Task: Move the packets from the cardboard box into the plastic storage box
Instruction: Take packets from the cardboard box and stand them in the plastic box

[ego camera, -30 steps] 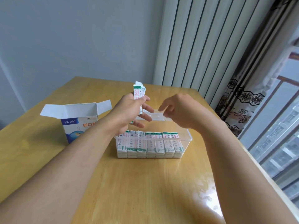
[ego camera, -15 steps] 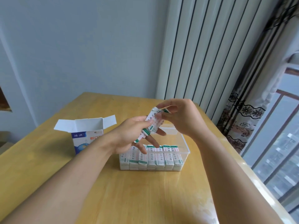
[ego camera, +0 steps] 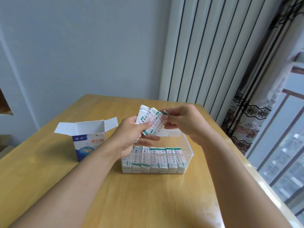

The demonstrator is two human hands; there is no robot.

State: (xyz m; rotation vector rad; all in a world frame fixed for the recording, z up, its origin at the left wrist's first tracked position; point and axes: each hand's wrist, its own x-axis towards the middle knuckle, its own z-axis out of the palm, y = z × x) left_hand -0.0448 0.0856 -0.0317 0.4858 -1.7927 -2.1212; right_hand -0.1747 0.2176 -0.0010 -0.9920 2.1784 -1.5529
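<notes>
1. Packets (ego camera: pixel 150 120) fanned out in a small bunch sit above the clear plastic storage box (ego camera: pixel 189 149), held in the air between both hands.
2. Left hand (ego camera: pixel 131 137) grips the lower part of the bunch, thumb laid across the front, fingers curled behind.
3. Right hand (ego camera: pixel 182 122) pinches the upper end of the rightmost packet (the green-tipped end) between thumb and forefinger.
4. Inside the storage box, a row of stacked packets (ego camera: pixel 158 159) stands along the near wall; the far half shows no packets.
5. Cardboard box (ego camera: pixel 88 139), blue and white with its flaps open, stands upright on the wooden table (ego camera: pixel 131 203), to the left of the storage box and apart from it.
</notes>
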